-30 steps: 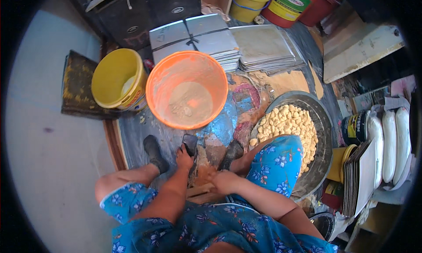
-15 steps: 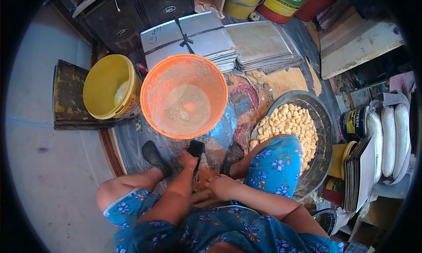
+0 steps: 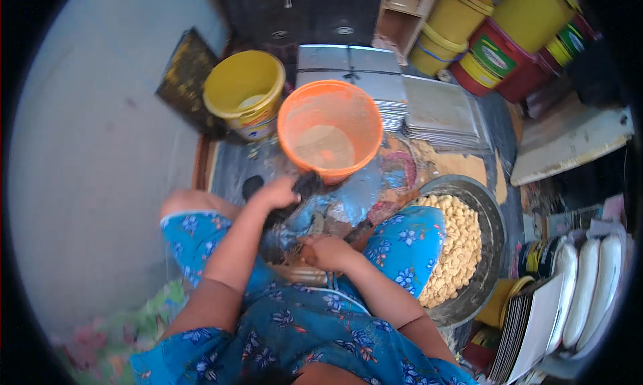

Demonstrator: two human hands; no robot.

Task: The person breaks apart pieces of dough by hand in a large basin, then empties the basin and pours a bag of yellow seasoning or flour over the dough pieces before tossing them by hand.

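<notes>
My left hand [image 3: 276, 193] is closed round a small black object [image 3: 309, 185], blurred, just in front of the orange bucket [image 3: 365, 159]. The object's kind cannot be made out. The bucket stands upright, with pale floury residue on its inner wall and bottom. Nearer to me, my right hand [image 3: 329, 252] is low between my knees, its fingers curled in above a wooden slatted piece [image 3: 305, 275]; what they hold, if anything, is hidden. Right of my right knee, a dark round basin [image 3: 494, 251] holds many small pale dough-like lumps, partly covered by my blue flowered clothing.
A yellow bucket [image 3: 268, 101] stands left of the orange one. Tied metal sheets [image 3: 321, 58] and another sheet stack [image 3: 442, 107] lie behind. Several lidded buckets [image 3: 492, 60] are piled at the back right. Upright trays [image 3: 529, 335] and white wrapped rolls [image 3: 589, 284] stand at right.
My view has shifted, so the buckets and basin appear elsewhere in the picture. My left hand with the black object has lifted and sits closer to the orange bucket's front. My right hand stays low.
</notes>
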